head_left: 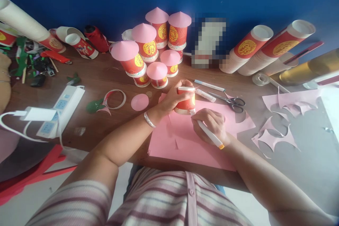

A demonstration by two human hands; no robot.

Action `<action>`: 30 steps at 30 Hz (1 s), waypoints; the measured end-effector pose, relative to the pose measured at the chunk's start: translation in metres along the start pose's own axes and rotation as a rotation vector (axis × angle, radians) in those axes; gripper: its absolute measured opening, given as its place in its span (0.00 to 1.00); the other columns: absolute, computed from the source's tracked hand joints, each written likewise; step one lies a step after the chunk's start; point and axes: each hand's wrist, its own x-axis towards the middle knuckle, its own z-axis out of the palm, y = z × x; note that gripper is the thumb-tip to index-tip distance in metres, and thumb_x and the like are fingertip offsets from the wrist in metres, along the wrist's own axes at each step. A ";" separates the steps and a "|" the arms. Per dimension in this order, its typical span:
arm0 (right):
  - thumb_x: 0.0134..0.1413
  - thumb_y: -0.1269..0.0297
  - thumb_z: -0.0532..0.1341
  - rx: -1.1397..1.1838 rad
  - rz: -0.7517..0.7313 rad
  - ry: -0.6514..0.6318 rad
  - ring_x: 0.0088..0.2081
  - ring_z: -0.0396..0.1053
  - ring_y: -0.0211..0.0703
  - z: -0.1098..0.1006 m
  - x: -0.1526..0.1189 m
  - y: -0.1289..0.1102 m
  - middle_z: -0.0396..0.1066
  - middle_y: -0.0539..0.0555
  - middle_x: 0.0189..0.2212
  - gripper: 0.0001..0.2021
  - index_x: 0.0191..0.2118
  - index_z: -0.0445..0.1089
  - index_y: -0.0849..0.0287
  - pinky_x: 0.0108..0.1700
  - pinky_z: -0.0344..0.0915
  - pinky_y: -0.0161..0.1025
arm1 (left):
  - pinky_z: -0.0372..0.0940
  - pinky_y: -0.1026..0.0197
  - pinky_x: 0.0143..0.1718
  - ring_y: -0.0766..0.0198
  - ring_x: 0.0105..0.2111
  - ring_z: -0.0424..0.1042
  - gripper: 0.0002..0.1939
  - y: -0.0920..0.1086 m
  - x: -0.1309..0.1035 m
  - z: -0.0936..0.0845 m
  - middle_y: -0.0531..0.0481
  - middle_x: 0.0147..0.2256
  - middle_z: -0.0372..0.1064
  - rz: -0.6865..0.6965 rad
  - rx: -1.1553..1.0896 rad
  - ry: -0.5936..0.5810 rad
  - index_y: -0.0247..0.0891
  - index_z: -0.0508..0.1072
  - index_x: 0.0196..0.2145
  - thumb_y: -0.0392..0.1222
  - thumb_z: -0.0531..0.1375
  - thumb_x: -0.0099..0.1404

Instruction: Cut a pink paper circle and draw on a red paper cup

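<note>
My left hand (178,96) is wrapped round a red paper cup (185,103) with a white rim, held upside down over pink paper sheets (180,137). In my right hand (210,125) is a white marker (211,135) with an orange end; its tip side meets the cup's lower rim, partly hidden by my fingers. Just beyond my hands lie a blue-and-white marker (209,85), a white glue stick (206,95) and black-handled scissors (234,102). A pink paper disc (140,102) rests to the left of the cup.
Several red cups with pink cone roofs (144,33) stand at the back. Stacked cups (249,47) lean at the right, near tape (261,79) and pink scraps (278,141). A power strip (62,109), a paper ring (114,99) and a person's arm (4,81) are at the left.
</note>
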 end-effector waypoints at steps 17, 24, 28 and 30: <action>0.56 0.78 0.59 -0.038 0.012 0.024 0.23 0.65 0.36 -0.002 0.003 0.003 0.68 0.47 0.25 0.09 0.37 0.65 0.55 0.25 0.62 0.33 | 0.66 0.60 0.38 0.64 0.37 0.69 0.18 0.004 -0.002 0.000 0.51 0.40 0.66 -0.036 0.020 -0.003 0.42 0.67 0.46 0.46 0.66 0.61; 0.57 0.77 0.59 -0.034 0.019 0.028 0.23 0.65 0.36 -0.002 0.002 0.005 0.69 0.47 0.26 0.08 0.38 0.65 0.56 0.25 0.62 0.33 | 0.65 0.61 0.37 0.65 0.37 0.69 0.18 0.007 -0.003 0.001 0.51 0.41 0.66 -0.035 0.033 0.004 0.41 0.67 0.46 0.46 0.66 0.62; 0.57 0.78 0.59 -0.027 0.006 0.044 0.23 0.64 0.36 -0.004 0.004 0.005 0.68 0.47 0.25 0.09 0.38 0.65 0.56 0.25 0.61 0.34 | 0.66 0.60 0.39 0.64 0.38 0.70 0.18 0.007 -0.003 0.002 0.50 0.41 0.67 -0.038 0.027 0.001 0.41 0.67 0.46 0.46 0.66 0.62; 0.57 0.78 0.59 -0.009 -0.005 0.049 0.23 0.65 0.36 -0.005 0.004 0.004 0.68 0.48 0.25 0.09 0.39 0.65 0.56 0.25 0.62 0.34 | 0.66 0.60 0.40 0.64 0.38 0.70 0.18 0.007 -0.003 0.002 0.51 0.40 0.67 -0.036 0.025 0.004 0.41 0.67 0.46 0.46 0.66 0.62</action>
